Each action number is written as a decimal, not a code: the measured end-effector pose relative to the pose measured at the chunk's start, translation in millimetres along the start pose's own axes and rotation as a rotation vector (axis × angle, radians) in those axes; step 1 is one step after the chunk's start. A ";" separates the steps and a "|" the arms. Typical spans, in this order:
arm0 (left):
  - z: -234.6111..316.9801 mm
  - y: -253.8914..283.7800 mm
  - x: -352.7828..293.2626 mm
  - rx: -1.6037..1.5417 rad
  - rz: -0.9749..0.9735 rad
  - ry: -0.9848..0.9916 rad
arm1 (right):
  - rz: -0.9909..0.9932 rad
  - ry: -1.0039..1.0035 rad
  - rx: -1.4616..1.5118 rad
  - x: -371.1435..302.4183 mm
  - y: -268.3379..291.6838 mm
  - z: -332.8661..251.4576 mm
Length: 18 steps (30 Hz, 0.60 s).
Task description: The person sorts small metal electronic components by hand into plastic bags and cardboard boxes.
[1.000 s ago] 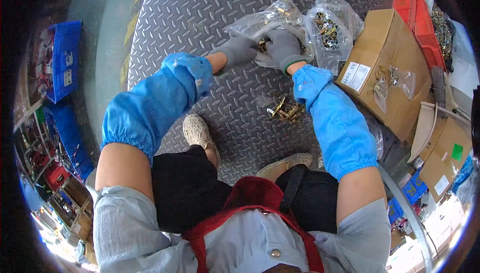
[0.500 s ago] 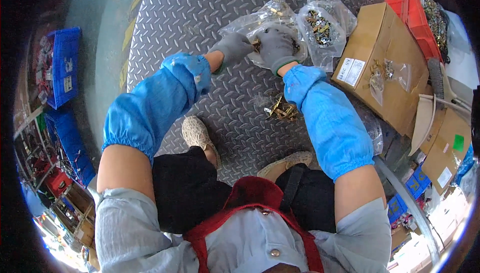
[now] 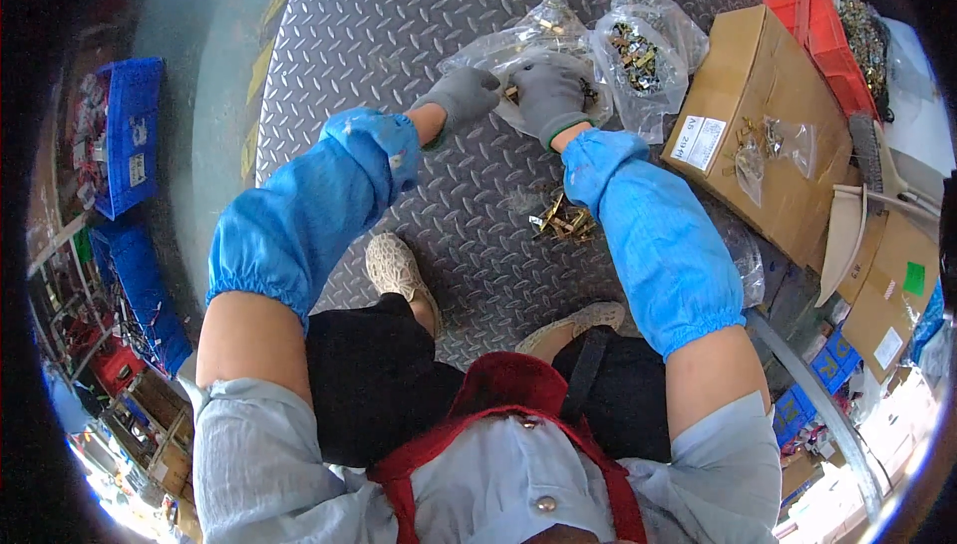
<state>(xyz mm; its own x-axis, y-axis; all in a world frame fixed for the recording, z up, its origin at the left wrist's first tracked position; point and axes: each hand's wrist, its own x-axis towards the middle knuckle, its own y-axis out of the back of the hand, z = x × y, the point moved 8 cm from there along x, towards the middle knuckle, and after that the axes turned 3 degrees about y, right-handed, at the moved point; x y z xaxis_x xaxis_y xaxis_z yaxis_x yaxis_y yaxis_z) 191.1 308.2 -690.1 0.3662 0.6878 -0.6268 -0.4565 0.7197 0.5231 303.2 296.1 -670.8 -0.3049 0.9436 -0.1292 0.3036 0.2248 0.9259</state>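
Observation:
Both my hands wear grey gloves. My left hand (image 3: 466, 96) is closed, its fingers curled toward the right hand; whatever is in them cannot be made out. My right hand (image 3: 551, 97) lies over a clear plastic bag (image 3: 506, 48) of small metal parts, back of the hand up, with the fingertips hidden. Small brownish metal pieces show beside its thumb side. Just to the right stands another clear bag (image 3: 638, 57) filled with gold and silver metal parts. Nearer to me, a small heap of brass-coloured metal pieces (image 3: 563, 218) lies on the floor plate.
The dark diamond-pattern metal plate (image 3: 399, 25) spreads under everything. On the right are a cardboard box (image 3: 743, 95) with small bags on it, a red crate (image 3: 812, 30) and a metal rail (image 3: 812, 394). Blue bins (image 3: 130, 140) stand at the left. My feet are close by.
My left hand has drawn slightly apart from the right, and the gap between them is wider. The right hand stays over the bag, shifted very little.

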 end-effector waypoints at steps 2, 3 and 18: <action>-2.9 -3.4 0.5 0.016 -0.024 0.006 | -0.022 0.050 -0.066 3.7 -4.8 -7.2; -2.7 -4.8 -1.5 0.002 -0.013 -0.016 | -0.051 0.030 -0.094 5.5 -8.6 -8.0; 19.7 -42.3 -35.2 -0.739 -0.367 0.156 | -0.029 -0.411 0.556 -73.5 13.4 14.5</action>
<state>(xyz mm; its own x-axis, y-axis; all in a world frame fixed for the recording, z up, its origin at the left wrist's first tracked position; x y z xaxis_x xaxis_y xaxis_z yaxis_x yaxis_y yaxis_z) 213.5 255.4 -678.7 0.5036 0.3620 -0.7845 -0.7640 0.6105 -0.2087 342.8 233.3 -654.1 0.0139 0.9261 -0.3770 0.7519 0.2389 0.6145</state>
